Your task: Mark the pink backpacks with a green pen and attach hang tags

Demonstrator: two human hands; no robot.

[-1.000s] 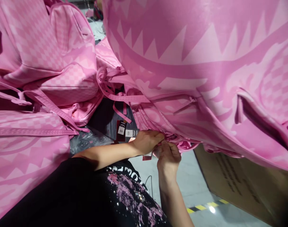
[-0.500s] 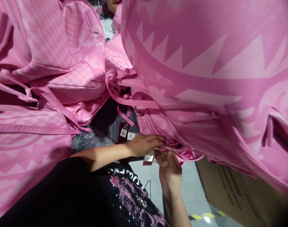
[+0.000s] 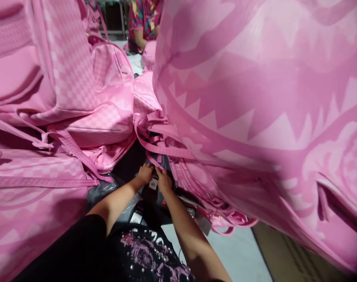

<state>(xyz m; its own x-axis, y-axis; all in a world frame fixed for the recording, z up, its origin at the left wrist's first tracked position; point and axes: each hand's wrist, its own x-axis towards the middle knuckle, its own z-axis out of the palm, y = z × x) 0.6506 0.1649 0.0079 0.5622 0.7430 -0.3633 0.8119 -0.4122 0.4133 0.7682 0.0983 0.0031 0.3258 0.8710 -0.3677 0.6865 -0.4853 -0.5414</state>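
A large pink backpack (image 3: 255, 102) with a shark-teeth print fills the right of the head view. My left hand (image 3: 145, 173) and my right hand (image 3: 163, 180) meet low in the gap beside it. Both pinch a small hang tag (image 3: 153, 183) with a white label, lying on a dark surface. Pink straps (image 3: 155, 137) from the backpack hang just above my hands. Another tag (image 3: 136, 217) lies under my left forearm.
More pink checkered backpacks (image 3: 78, 90) are piled at the left. A crinkled plastic bag (image 3: 100, 190) lies below them. A cardboard box (image 3: 290, 254) stands at the lower right on the grey floor (image 3: 240, 254). Another person in a colourful shirt (image 3: 145, 23) is at the back.
Both hands left the lower edge of the big backpack and reached forward and left to the tag. The view tilted up, showing more of the pile.
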